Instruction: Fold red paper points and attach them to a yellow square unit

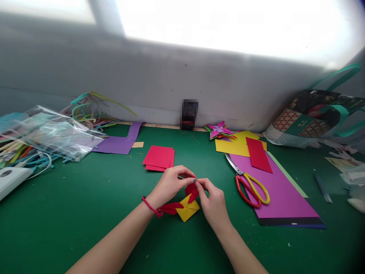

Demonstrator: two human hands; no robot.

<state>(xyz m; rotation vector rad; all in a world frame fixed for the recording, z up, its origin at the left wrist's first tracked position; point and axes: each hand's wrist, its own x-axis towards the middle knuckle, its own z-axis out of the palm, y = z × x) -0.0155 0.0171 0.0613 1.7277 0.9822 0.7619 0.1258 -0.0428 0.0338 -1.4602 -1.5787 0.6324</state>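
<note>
In the head view, my left hand (174,183) and my right hand (212,201) meet over the table, fingertips almost touching. Between them they pinch the upper red part of a folded paper piece. Its yellow square centre (188,208) shows diagonal creases and lies just below my fingers. One red point (170,208) sticks out to the left, partly behind my left wrist, which wears a red cord bracelet (151,207). My fingertips hide the top of the red fold. Just beyond my left hand lie red paper squares (158,156), loosely stacked.
Scissors with red and yellow handles (251,186) lie on purple sheets (282,190) at the right. Folded paper stars (219,130), yellow paper (232,147) and a red strip (259,155) sit behind. Clear plastic bags (57,129) and a white device (14,180) stand left; a bag (299,121) is far right.
</note>
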